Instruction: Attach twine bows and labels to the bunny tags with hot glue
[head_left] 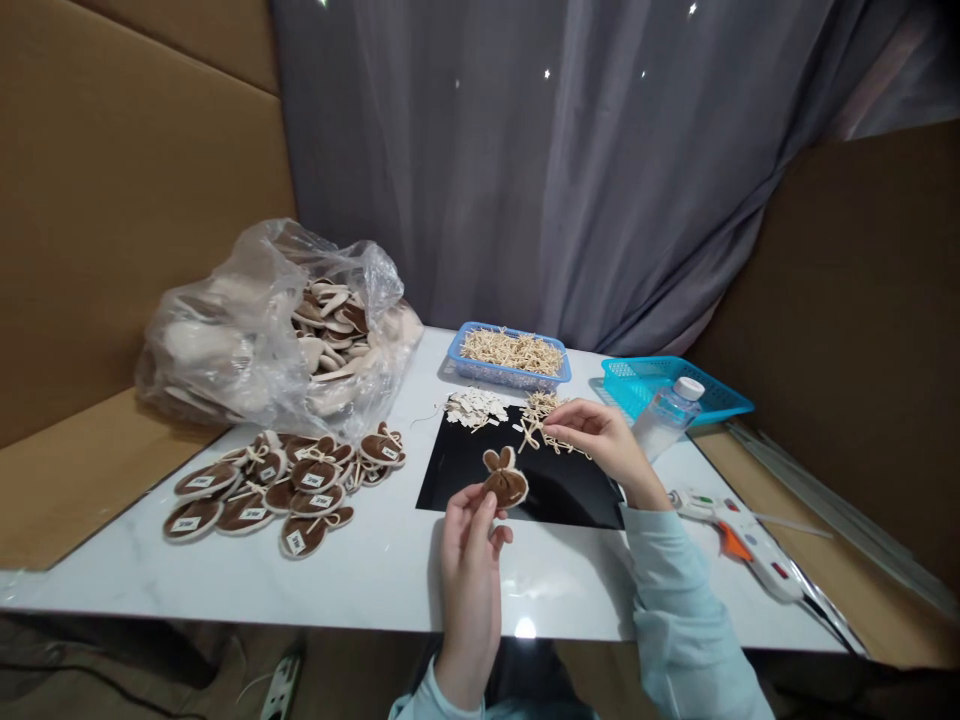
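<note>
My left hand (474, 545) pinches a brown bunny-shaped fabric piece (507, 484) with pale edging and two ears, held above the front of a black mat (457, 480). Over the mat's right part, my right hand (596, 440) has thumb and forefinger closed on a small beige bow (531, 431). More beige bows (546, 404) lie just behind that hand. A pile of white labels (475, 407) is at the mat's back left. Brown pieces with bows and white labels (315, 475) are heaped to the left on the white table (337, 585).
A plastic bag (225, 340) of fabric pieces stands back left. At the back are a blue basket (510, 378) of bows and a turquoise basket (724, 400). A bottle (667, 415) and glue gun (757, 550) are on the right. Cardboard walls (135, 200) flank the table.
</note>
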